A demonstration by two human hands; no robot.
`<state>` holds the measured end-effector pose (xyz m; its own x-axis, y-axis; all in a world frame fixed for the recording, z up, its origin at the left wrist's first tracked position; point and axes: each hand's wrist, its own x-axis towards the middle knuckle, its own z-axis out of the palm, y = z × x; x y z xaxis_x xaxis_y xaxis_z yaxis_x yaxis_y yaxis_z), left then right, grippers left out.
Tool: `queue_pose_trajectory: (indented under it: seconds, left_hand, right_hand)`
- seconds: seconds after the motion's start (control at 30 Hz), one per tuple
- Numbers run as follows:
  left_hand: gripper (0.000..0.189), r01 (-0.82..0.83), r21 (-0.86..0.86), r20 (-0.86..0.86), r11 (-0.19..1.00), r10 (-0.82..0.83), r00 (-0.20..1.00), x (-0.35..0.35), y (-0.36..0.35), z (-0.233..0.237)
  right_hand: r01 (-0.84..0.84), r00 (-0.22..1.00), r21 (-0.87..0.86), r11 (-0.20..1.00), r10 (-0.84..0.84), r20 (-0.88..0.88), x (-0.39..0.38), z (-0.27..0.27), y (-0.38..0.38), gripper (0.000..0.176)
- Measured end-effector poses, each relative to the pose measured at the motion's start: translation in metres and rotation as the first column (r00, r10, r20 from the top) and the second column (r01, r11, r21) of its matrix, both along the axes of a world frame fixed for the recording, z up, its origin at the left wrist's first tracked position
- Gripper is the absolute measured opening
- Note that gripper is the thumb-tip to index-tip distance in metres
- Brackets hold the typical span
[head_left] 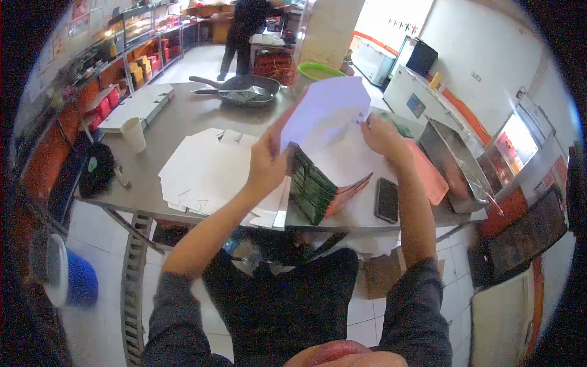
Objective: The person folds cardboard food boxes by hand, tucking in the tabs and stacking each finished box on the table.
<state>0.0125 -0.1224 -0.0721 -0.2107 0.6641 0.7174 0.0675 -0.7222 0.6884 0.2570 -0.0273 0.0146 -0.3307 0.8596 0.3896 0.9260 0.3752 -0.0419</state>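
A partly folded cardboard box (324, 113), white inside with green and red print outside, is tilted up over the table in front of me. My left hand (267, 164) is closed on its left side, thumb toward the inside. At the right edge, the fingers of my right hand (383, 136) pinch a corner flap of the same box. A stack of flat white box blanks (208, 168) with notched edges lies left of my left hand. Below my right forearm rests a dark phone (386, 199), and a salmon-coloured flat sheet (431, 174) lies beyond that arm.
The steel table (177, 119) carries a frying pan (247, 92), a paper cup (133, 134), a white stack (139, 109) and a black object (96, 170). A metal tray (455, 165) stands at right. Behind are a green basin (321, 71) and a person (246, 27). A blue bucket (79, 278) sits lower left.
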Motion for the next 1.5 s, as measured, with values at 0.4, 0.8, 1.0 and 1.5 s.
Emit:
queue_pose_trajectory:
  seconds: [0.4, 0.8, 1.0, 1.5]
  left_hand:
    - [0.049, -0.163, -0.161, -0.490, 0.973, 0.065, 0.869, -0.035, -0.024, -0.012]
    - [0.085, -0.115, -0.470, -0.876, 0.875, -0.478, -0.060, -0.097, -0.062, -0.007]
    - [0.046, -0.094, -0.777, -0.614, 0.622, -0.716, 0.333, -0.105, -0.048, 0.026]
    - [0.018, -0.136, -0.548, -0.639, 0.826, -0.308, 0.705, -0.114, -0.077, 0.029]
  right_hand:
    - [0.091, 0.995, 0.161, 0.983, -0.081, -0.065, 0.044, -0.037, 0.033, 0.017]
    - [0.120, 0.972, 0.743, 0.659, 0.076, -0.225, -0.005, -0.007, -0.048, 0.031]
    - [-0.689, 0.577, 0.254, 0.679, 0.726, -0.374, -0.050, -0.043, -0.130, 0.033]
    - [-0.859, 0.495, -0.064, 0.507, 0.795, -0.350, -0.125, -0.111, -0.108, 0.038]
